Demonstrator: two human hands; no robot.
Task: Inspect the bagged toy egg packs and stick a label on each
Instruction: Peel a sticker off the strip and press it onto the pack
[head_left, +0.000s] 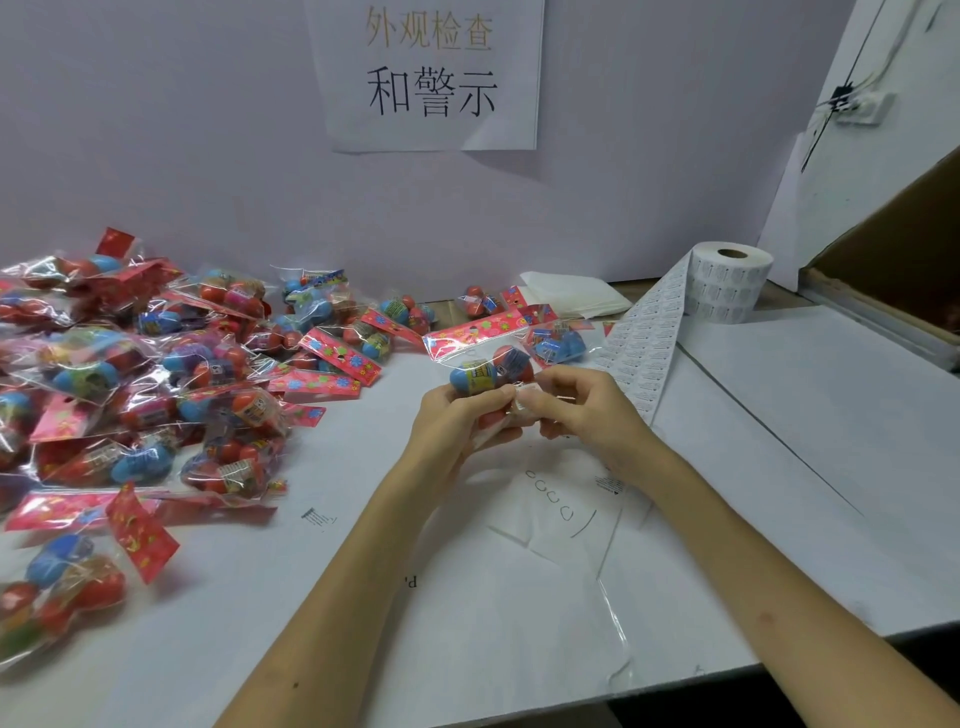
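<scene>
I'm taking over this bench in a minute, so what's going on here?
A person is labelling toy packs by hand. The left hand grips one bagged toy egg pack above the white table, and the right hand pinches a small white label against the bag. A strip of labels trails from the label roll at the right rear towards the hands. A large pile of packs lies to the left.

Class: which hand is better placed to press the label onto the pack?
Likely the right hand: its fingers pinch the small white label at the clear bagged egg pack, which the left hand grips.
</scene>
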